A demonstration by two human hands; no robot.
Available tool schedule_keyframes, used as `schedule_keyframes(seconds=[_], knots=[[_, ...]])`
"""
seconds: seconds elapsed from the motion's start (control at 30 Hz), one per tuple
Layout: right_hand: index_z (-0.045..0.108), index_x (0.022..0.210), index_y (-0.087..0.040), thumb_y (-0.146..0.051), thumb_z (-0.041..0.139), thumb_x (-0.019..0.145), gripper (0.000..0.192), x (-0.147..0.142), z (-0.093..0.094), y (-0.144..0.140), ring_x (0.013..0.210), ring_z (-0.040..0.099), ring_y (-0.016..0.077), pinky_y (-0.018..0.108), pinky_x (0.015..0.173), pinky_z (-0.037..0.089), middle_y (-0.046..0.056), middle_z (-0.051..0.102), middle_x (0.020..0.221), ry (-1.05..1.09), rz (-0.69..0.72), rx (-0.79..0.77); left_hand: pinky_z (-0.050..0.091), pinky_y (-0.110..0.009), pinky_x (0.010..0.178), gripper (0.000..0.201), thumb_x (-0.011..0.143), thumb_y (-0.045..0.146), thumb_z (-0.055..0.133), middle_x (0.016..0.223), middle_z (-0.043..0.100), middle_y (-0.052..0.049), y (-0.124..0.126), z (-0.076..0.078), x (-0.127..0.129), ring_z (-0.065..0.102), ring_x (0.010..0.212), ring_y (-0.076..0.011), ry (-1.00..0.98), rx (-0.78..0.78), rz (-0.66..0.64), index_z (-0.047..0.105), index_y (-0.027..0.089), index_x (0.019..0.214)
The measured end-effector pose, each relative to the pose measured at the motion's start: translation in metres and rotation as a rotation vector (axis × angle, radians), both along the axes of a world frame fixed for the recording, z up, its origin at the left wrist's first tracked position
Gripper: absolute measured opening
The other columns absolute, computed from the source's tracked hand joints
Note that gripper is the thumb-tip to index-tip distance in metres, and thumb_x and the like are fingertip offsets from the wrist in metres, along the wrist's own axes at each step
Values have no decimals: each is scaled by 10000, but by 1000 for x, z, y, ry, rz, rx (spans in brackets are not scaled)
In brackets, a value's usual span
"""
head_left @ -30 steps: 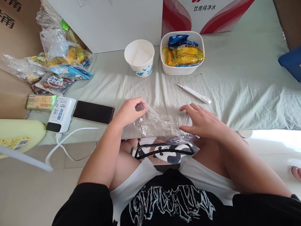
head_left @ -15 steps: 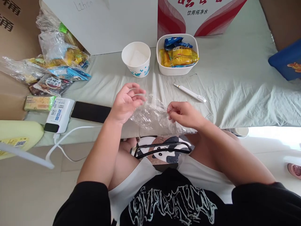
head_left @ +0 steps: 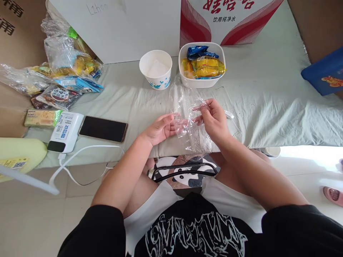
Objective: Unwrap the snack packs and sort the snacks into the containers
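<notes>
A crumpled clear plastic bag [head_left: 197, 137] is held up between my hands above the near edge of the cloth-covered surface. My right hand [head_left: 216, 119] pinches its upper right part between thumb and fingers. At the bag's left side, my left hand [head_left: 162, 129] has its fingers stretched out, palm turned up. Its fingertips show through the clear film; whether they are inside the bag or behind it I cannot tell. Beyond my right hand lies a white utility knife [head_left: 229, 114], mostly hidden by hand and plastic.
A white paper tub [head_left: 160, 80] and a white container [head_left: 199, 84] of yellow and blue packets stand ahead, before large boxes [head_left: 142, 28]. To the left are a phone [head_left: 103, 128], a white power bank [head_left: 65, 132] with cable, and bagged snacks [head_left: 77, 64]. A blue object [head_left: 321, 71] is far right.
My left hand has moved right and down to the bag, its fingers now against the film. The right hand has risen with the bag, which now stands taller and covers much of the knife.
</notes>
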State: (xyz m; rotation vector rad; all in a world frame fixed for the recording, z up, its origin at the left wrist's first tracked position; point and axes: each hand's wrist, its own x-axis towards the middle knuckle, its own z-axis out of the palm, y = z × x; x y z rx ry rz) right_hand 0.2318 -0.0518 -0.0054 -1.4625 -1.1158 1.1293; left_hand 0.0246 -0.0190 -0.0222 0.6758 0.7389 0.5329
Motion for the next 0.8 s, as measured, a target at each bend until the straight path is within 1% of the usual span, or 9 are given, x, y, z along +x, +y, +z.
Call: schedule_keyframes(seconds=[0.1,0.17,0.27,0.37,0.43,0.57,0.7,0.77,0.8], knots=[[414,964,-259,-458,577,916,262,-1,0,-2,715,699,116,272,593,532,34,700,1085,27,32,13,625,-342,869,634,663,535,951,1110,822,-137,-3,4,5,803,1023,-262,73,88,-34,700,175,1120],[434,974,-256,-362,588,883,208,-2,2,-4,744,710,123,294,644,560,37,687,1124,42,89,18,611,-313,744,496,742,438,900,957,827,-77,-5,7,8,806,860,-223,170,178,23,691,191,1118],[472,968,-248,-291,569,844,163,0,3,-5,790,721,133,313,690,575,43,666,1152,29,129,-2,505,-269,543,364,833,362,787,711,762,0,-4,12,6,738,603,-182,347,325,115,663,221,1146],[498,883,-234,-279,549,835,83,3,2,-4,764,698,121,315,683,563,48,674,1141,-4,105,1,478,-275,509,309,860,340,738,613,705,30,-1,18,-3,672,496,-167,446,441,148,654,240,1140],[496,801,-229,-278,542,847,82,6,-1,-3,829,702,139,330,730,567,48,688,1107,-35,78,39,505,-285,537,314,842,334,749,625,706,32,0,21,-9,657,494,-159,451,483,141,662,248,1131],[485,675,-233,-257,521,865,195,9,-2,-3,1125,685,221,401,917,567,60,710,1045,-103,26,184,532,-289,563,323,773,338,796,672,724,12,2,21,-16,658,541,-157,399,484,120,699,237,1063],[482,632,-233,-209,490,843,212,11,3,-4,1159,665,234,431,978,542,54,714,1120,-186,8,221,578,-306,627,203,722,344,806,728,724,-14,3,18,-14,704,656,-177,334,447,185,734,209,854],[496,683,-238,-219,488,843,162,12,6,-3,1161,664,233,420,969,546,56,705,1154,-163,-23,191,581,-306,653,119,699,294,776,749,723,-22,5,18,-13,698,684,-170,313,432,230,732,199,754],[522,750,-244,-232,489,847,104,12,7,-3,1141,673,227,410,951,555,53,695,1204,-116,-35,163,572,-302,656,74,682,257,750,755,723,-24,5,19,-13,690,687,-164,310,428,248,732,197,721]])
